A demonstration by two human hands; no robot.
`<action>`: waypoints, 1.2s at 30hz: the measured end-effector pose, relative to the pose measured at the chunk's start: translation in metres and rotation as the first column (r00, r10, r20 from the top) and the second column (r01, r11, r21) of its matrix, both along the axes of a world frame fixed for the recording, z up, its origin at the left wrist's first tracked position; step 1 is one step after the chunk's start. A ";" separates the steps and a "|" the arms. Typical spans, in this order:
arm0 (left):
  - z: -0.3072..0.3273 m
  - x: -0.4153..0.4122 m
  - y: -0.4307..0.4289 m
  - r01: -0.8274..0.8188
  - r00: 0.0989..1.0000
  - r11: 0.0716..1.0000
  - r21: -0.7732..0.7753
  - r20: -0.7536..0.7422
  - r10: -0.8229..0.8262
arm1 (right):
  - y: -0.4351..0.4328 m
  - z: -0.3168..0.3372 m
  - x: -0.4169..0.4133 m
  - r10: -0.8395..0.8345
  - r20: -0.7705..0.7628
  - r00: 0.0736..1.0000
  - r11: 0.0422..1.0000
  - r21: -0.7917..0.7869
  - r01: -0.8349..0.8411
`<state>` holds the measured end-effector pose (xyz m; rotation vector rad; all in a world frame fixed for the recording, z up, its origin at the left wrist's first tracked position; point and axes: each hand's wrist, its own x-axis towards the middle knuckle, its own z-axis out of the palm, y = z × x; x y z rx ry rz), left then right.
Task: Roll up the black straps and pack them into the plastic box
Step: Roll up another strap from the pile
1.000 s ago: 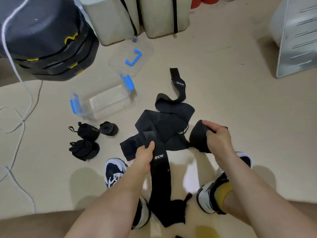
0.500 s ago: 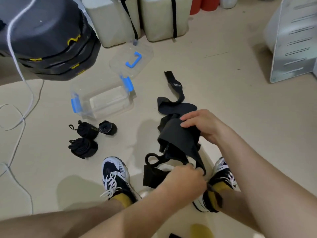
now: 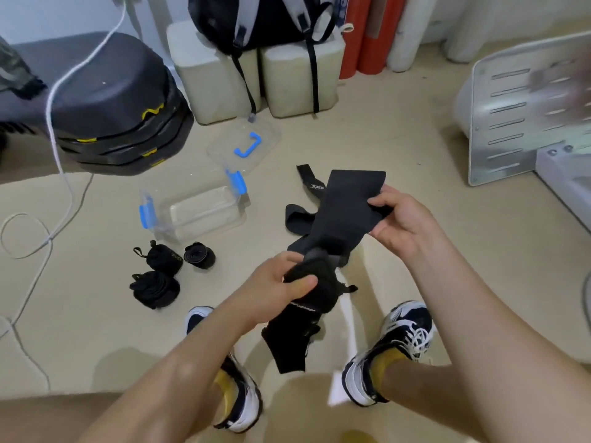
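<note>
A black strap [image 3: 345, 212] is held up above the floor, stretched between both hands in the middle of the view. The right hand [image 3: 399, 219] pinches the wide, flat far end between thumb and curled fingers, so that end stands spread out. The left hand [image 3: 281, 289] is closed around the bunched near part, and the loose tail hangs down from it between the two shoes [image 3: 393, 346]. A second strap [image 3: 295, 215] with white lettering lies on the floor just behind the held one. To the left, the clear plastic box [image 3: 198, 215] with blue clips sits open on the floor with nothing inside, well apart from the hands. Its lid [image 3: 246, 145], with a blue handle, lies just beyond the box on the far side. Three rolled straps [image 3: 166, 259] lie on the floor close to the box's near side. A white cable [image 3: 54, 123] trails across the far left, in front of a stack of dark tubs [image 3: 118, 123]. A backpack [image 3: 262, 20] rests on pale blocks [image 3: 217, 71] at the far wall, and a slotted white panel [image 3: 518, 113] stands at the right.
</note>
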<state>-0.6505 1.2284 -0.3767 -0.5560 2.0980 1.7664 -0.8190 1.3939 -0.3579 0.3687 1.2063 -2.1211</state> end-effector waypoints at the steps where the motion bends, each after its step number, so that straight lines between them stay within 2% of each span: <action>1: 0.006 -0.003 0.002 -0.038 0.998 0.999 0.021 -0.054 0.039 | -0.003 0.007 0.002 0.010 -0.001 1.000 1.000 -0.024 -0.010; 4: 0.020 -0.009 0.010 -0.086 0.979 0.996 0.027 -0.181 0.090 | -0.012 0.028 0.010 0.026 -0.031 0.999 0.998 -0.050 -0.028; 7: 0.029 -0.011 0.015 -0.149 0.970 0.984 0.102 -0.180 0.166 | -0.023 0.045 0.010 -0.063 -0.018 0.998 0.997 -0.045 0.063; 9: 0.038 -0.011 0.010 -0.255 0.935 0.945 0.205 -0.196 0.295 | -0.022 0.053 0.006 -0.155 -0.077 0.985 0.987 0.041 0.158; 11: 0.054 -0.011 0.000 -0.363 0.864 0.855 0.370 -0.210 0.458 | -0.014 0.055 0.004 -0.185 -0.204 0.961 0.949 0.216 0.228; 12: 0.064 -0.012 -0.006 -0.382 0.827 0.802 0.460 -0.217 0.518 | -0.008 0.054 0.004 -0.136 -0.247 0.959 0.927 0.310 0.211; 13: 0.073 -0.013 -0.012 -0.378 0.798 0.758 0.532 -0.228 0.558 | -0.002 0.052 0.006 -0.013 -0.265 0.964 0.897 0.423 0.129; 14: 0.082 -0.013 -0.018 -0.360 0.777 0.728 0.583 -0.244 0.580 | 0.004 0.050 0.011 0.202 -0.245 0.948 0.823 0.567 -0.028; 15: 0.090 -0.015 -0.022 -0.332 0.762 0.707 0.624 -0.264 0.591 | 0.009 0.050 0.016 0.448 -0.176 0.876 0.674 0.711 -0.201; 16: 0.097 -0.015 -0.024 -0.300 0.754 0.694 0.654 -0.282 0.592 | 0.013 0.053 0.022 0.639 -0.093 0.763 0.509 0.796 -0.329; 17: 0.104 -0.016 -0.024 -0.275 0.753 0.687 0.673 -0.294 0.589 | 0.014 0.058 0.029 0.748 -0.061 0.661 0.417 0.818 -0.396; 18: 0.110 -0.017 -0.023 -0.250 0.752 0.679 0.690 -0.303 0.585 | 0.013 0.067 0.037 0.792 -0.106 0.602 0.439 0.784 -0.440; 20: 0.122 -0.018 -0.020 -0.231 0.742 0.653 0.721 -0.304 0.597 | 0.010 0.076 0.047 0.806 -0.224 0.548 0.560 0.587 -0.585; 22: 0.135 -0.020 -0.015 -0.232 0.726 0.615 0.753 -0.287 0.625 | 0.012 0.075 0.054 0.796 -0.258 0.548 0.606 0.349 -0.715; 24: 0.145 -0.023 -0.013 -0.247 0.706 0.582 0.775 -0.268 0.655 | 0.015 0.072 0.059 0.785 -0.241 0.571 0.615 0.187 -0.766; 28: 0.154 -0.025 -0.018 -0.311 0.662 0.564 0.765 -0.252 0.706 | 0.017 0.069 0.070 0.780 -0.320 0.538 0.622 0.295 -0.725; 31: 0.154 -0.021 -0.025 -0.324 0.657 0.607 0.726 -0.289 0.696 | 0.017 0.070 0.069 0.740 -0.320 0.592 0.671 0.408 -0.619; 34: 0.135 -0.012 -0.033 -0.432 0.701 0.717 0.547 -0.297 0.648 | 0.026 0.069 0.074 0.741 -0.298 0.602 0.657 0.510 -0.555; 36: 0.104 -0.007 -0.039 -0.590 0.722 0.729 0.346 -0.179 0.669 | 0.033 0.058 0.078 0.711 -0.257 0.655 0.674 0.514 -0.530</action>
